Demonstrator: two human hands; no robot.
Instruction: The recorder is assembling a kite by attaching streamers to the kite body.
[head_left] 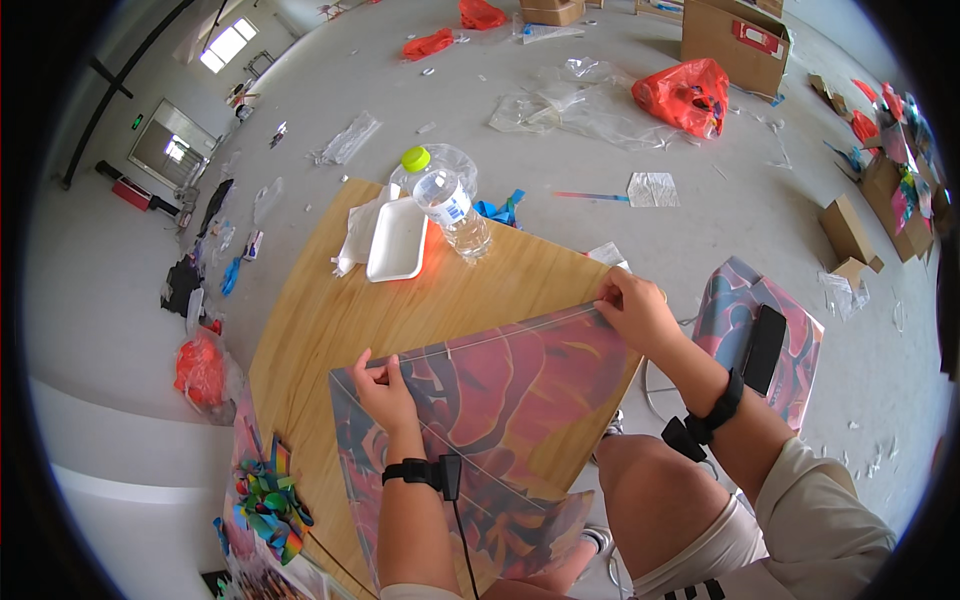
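Across the table (300, 290), sheet (520, 365) kinda slanted, long edge rising rightward.
Right hand (635, 312) pinched on the upper end, left hand (386, 397) fingertips apart by the lower.

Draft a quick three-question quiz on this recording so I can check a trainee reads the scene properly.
1. Multiple choice: where does the black phone lie?
A) on the bare floor
B) on the patterned surface at the person's right
C) inside a white tray

2. Fill in: the clear bottle on the wooden table has a ____ cap.

3. True or false: the left hand and the right hand are both at the far edge of the patterned sheet.

Key: 1. B; 2. yellow-green; 3. true
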